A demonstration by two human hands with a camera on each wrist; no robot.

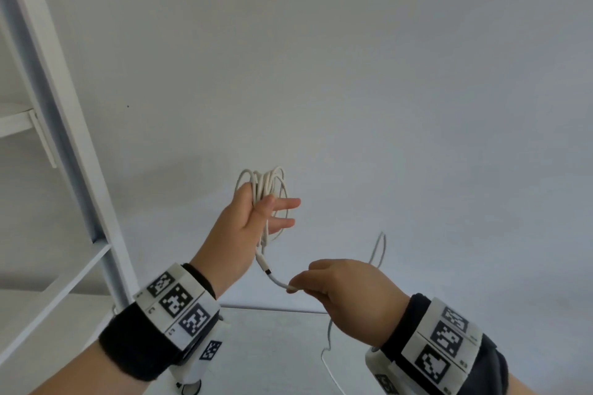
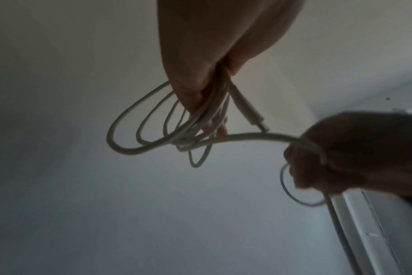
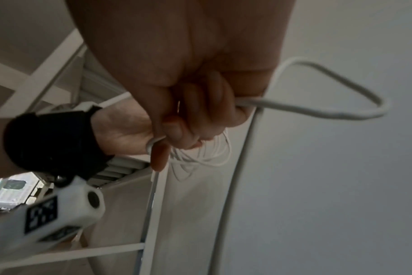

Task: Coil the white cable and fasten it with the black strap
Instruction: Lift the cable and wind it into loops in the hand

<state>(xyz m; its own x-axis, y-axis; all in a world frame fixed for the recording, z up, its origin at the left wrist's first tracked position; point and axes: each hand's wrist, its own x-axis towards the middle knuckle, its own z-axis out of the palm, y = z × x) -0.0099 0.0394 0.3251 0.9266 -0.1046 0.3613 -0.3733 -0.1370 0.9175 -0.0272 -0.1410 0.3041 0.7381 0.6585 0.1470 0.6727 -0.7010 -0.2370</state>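
Note:
My left hand (image 1: 256,212) is raised in front of the wall and holds several loops of the white cable (image 1: 266,183), the thumb pressing the bundle against the palm while two fingers stick out straight. In the left wrist view the loops (image 2: 139,130) hang from that hand, with a connector end (image 2: 249,111) poking out. My right hand (image 1: 330,282), lower and to the right, grips the free run of cable (image 1: 277,280) in curled fingers. More cable (image 1: 380,247) loops behind it and trails down (image 1: 327,349). No black strap is in view.
A white shelf frame (image 1: 64,138) stands at the left, close to my left forearm. A plain white wall (image 1: 385,74) fills the background. A white surface (image 1: 282,346) lies below the hands. Both wrists wear black bands with marker tags.

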